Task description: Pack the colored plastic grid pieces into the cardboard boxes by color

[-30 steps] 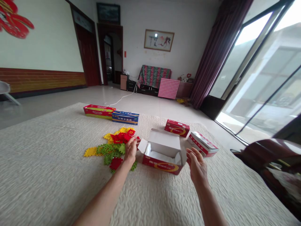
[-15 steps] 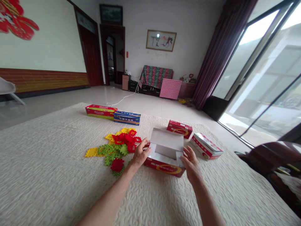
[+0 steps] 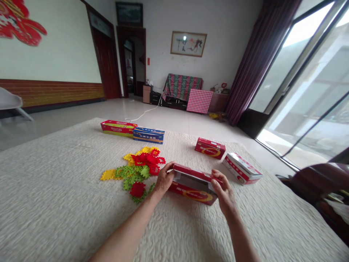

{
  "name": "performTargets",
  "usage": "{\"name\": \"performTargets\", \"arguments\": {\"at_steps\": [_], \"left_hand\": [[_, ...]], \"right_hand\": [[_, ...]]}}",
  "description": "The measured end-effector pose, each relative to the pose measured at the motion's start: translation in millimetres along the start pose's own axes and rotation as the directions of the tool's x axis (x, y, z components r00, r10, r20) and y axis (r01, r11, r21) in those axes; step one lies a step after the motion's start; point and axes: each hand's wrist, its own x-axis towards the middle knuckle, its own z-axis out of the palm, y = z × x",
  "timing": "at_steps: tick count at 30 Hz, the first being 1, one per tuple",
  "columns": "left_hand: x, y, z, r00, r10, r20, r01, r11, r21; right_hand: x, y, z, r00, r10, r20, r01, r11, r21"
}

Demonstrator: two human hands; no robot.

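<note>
A red cardboard box (image 3: 192, 189) with a yellow oval on its front lies on the cream quilted cover in front of me. Its lid is folded down almost flat, with a narrow gap showing. My left hand (image 3: 163, 179) grips the box's left end, fingers curled over the lid's edge. My right hand (image 3: 224, 193) holds the right end, fingers pressed on the lid's corner. Just left of the box lies a loose pile of red, green and yellow interlocking plastic pieces (image 3: 137, 170).
Two more red boxes (image 3: 210, 148) (image 3: 241, 168) lie beyond and to the right. A red box (image 3: 118, 128) and a blue box (image 3: 148, 135) sit end to end at the far edge of the cover (image 3: 54, 203). Dark furniture (image 3: 319, 182) stands at the right, near large windows.
The box's lid stood upright and open a second ago; it has come down nearly shut. Both hands moved from beside the box onto its ends.
</note>
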Motion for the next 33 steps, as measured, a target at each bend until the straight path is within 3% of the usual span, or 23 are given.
{"name": "performTargets", "arguments": {"at_steps": [6,12,26,33], "left_hand": [[-0.5,-10.3,0.9,0.999,-0.032,-0.009,0.031,0.997,-0.066],[1.3,-18.2,0.7,0.999,-0.001,-0.053,0.000,1.000,-0.024],[-0.9,-14.0,0.4,1.000,-0.009,-0.026,0.011,0.997,0.080],[-7.8,-1.6,-1.7,0.999,0.026,0.023,-0.029,0.990,0.137]], "right_hand": [[-3.6,8.6,0.5,0.998,-0.057,0.014,0.058,0.996,-0.069],[-6.2,19.7,-3.5,0.991,-0.122,0.061,0.127,0.988,-0.086],[-6.9,18.3,-5.1,0.961,-0.231,0.149,0.258,0.946,-0.195],[-7.7,20.2,-0.9,0.963,-0.232,0.138,0.256,0.947,-0.196]]}}
